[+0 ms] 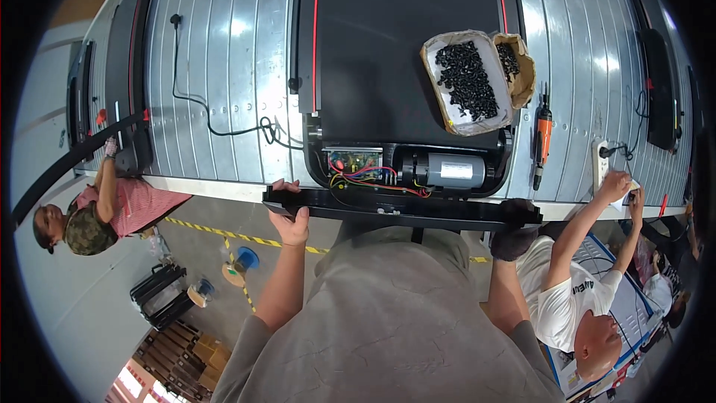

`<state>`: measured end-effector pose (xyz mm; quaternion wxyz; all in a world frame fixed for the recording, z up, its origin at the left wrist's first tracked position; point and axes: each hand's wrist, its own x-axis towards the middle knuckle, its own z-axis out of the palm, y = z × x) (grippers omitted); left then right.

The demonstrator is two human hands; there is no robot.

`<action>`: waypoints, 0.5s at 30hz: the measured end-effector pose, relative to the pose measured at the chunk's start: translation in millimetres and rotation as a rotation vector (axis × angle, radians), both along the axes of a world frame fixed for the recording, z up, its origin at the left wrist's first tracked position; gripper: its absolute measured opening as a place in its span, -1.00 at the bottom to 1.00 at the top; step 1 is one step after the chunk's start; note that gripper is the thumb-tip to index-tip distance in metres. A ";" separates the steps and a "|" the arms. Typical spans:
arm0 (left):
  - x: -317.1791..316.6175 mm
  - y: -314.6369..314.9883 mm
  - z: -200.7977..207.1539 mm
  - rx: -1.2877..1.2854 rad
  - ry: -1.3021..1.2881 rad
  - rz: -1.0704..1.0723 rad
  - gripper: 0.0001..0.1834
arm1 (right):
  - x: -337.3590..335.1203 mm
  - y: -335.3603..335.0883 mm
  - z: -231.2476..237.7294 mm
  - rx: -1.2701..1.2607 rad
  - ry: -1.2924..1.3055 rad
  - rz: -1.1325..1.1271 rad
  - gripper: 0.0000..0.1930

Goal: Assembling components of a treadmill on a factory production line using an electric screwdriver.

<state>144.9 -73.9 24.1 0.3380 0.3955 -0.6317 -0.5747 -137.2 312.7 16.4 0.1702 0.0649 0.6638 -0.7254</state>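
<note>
My left hand [289, 218], bare, is closed round the left end of a long black plastic cover [403, 213]. At its right end my right hand [513, 237], in a dark glove, grips the same piece. The cover lies crosswise in front of my body, at the near end of a black treadmill [380, 45] with red side lines. Just beyond it the treadmill's motor bay is exposed. Inside are a circuit board [354, 159], a grey and black motor [451, 169] and red and yellow wires [373, 177]. A thin dark wire hangs toward the cover.
An open box of black screws [468, 82] rests on the belt's right side. An orange electric screwdriver [544, 138] lies right of the treadmill on the metal-slatted table [224, 52], with a black power cord [205, 108] at left. Co-workers [589, 291] stand on both sides.
</note>
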 end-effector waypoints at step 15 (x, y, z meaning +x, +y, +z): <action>-4.3 -4.1 -14.5 -0.141 -0.054 -0.012 0.02 | 8.3 49.0 -74.4 -0.562 -0.260 -0.377 -0.55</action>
